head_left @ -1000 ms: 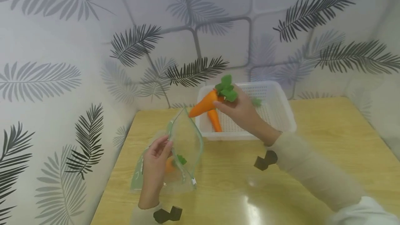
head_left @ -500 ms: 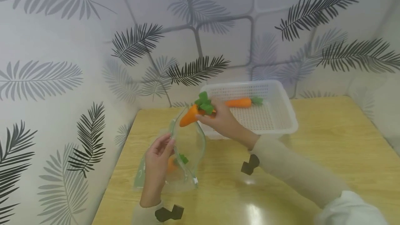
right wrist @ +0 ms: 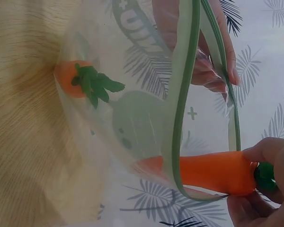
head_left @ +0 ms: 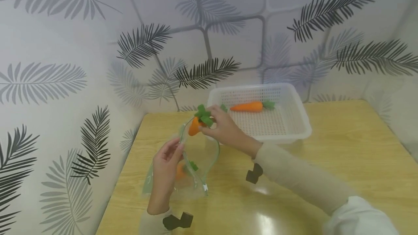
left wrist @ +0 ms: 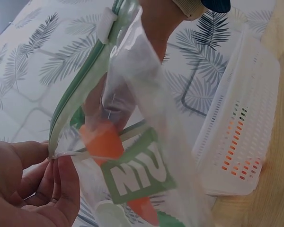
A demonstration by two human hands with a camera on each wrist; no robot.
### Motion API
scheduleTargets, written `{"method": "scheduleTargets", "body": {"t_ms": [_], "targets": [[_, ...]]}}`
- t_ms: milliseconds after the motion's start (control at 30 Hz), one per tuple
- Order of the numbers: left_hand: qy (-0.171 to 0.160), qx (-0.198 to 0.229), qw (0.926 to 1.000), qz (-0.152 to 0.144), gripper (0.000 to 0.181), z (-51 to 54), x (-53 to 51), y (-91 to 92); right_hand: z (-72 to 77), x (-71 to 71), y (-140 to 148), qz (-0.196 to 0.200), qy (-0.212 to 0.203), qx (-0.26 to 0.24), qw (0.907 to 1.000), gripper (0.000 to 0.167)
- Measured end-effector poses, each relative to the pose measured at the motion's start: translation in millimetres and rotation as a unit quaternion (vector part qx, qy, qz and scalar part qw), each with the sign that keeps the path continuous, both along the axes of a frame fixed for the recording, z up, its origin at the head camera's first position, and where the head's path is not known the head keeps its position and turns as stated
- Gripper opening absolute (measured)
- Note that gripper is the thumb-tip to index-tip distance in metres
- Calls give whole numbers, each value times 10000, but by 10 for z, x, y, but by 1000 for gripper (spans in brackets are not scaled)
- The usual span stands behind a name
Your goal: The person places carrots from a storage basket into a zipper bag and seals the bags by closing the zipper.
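Left hand (head_left: 166,164) pinches zip bag (right wrist: 137,118) by rim near left edge of table (head_left: 352,137), mouth spread. Right hand (head_left: 225,128) grips toy carrot (right wrist: 213,172) by leafy end, apparently so tip leads into mouth. Second carrot (right wrist: 71,78) inside bag; third carrot (head_left: 249,107) in white basket (head_left: 302,119), table's far edge.

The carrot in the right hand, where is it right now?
In the right wrist view, the carrot is at lower right, gripped near its leaves by the right hand, its tip inside the clear bag.
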State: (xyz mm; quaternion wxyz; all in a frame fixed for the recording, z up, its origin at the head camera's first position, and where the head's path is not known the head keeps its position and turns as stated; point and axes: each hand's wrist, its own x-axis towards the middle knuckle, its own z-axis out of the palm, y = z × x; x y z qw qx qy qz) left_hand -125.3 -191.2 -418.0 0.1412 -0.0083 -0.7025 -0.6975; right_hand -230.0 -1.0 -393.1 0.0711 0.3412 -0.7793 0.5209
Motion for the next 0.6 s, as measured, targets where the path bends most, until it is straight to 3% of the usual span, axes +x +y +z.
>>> {"method": "scheduleTargets", "body": {"t_ms": [133,267,600], "targets": [[19,85,10000,-41,30,0,4,1,-16,-6,-3,-210,339,415,9983,36],[72,123,9999,-83,29,3,7,2,-38,-10,6,-81,446,442,9980,41],[47,66,10000,37,29,13,7,-9,-31,-58,214,-118,100,330,9993,45]]}}
